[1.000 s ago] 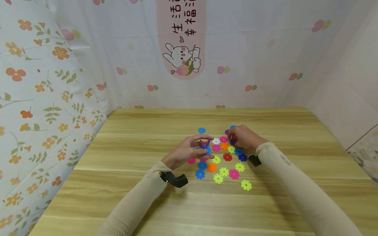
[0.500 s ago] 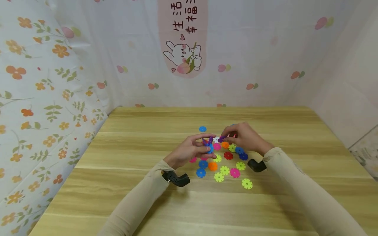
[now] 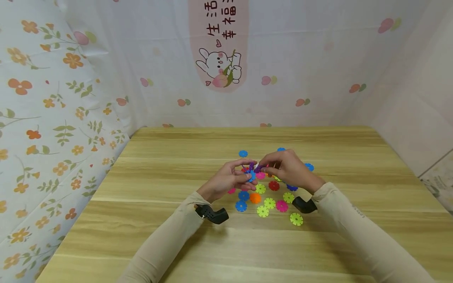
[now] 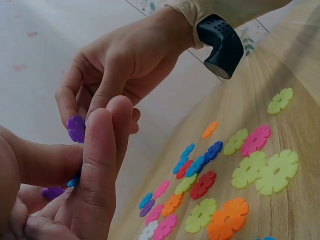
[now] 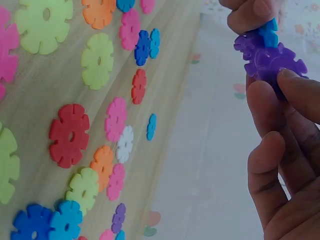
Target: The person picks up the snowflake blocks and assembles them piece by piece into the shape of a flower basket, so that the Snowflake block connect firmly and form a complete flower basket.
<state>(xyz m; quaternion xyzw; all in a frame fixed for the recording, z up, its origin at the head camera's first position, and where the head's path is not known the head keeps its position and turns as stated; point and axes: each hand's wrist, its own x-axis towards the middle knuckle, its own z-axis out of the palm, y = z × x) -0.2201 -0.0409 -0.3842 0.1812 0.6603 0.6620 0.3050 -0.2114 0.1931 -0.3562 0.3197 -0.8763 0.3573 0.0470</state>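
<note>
the left hand [image 3: 228, 179] pinches a blue wheel [image 3: 251, 175]; the right hand [image 3: 288, 169] pinches a purple wheel [image 5: 270, 61] near it. best hold blue still, line them up, push gently.

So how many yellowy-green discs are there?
6: one disc at the front, two side by side, one beside the right wrist camera, one behind an orange disc, one partly behind the right hand. More may be hidden.

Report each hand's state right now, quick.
Left hand: closed, pinching a blue notched disc.
Right hand: closed, pinching a purple notched disc.
</note>
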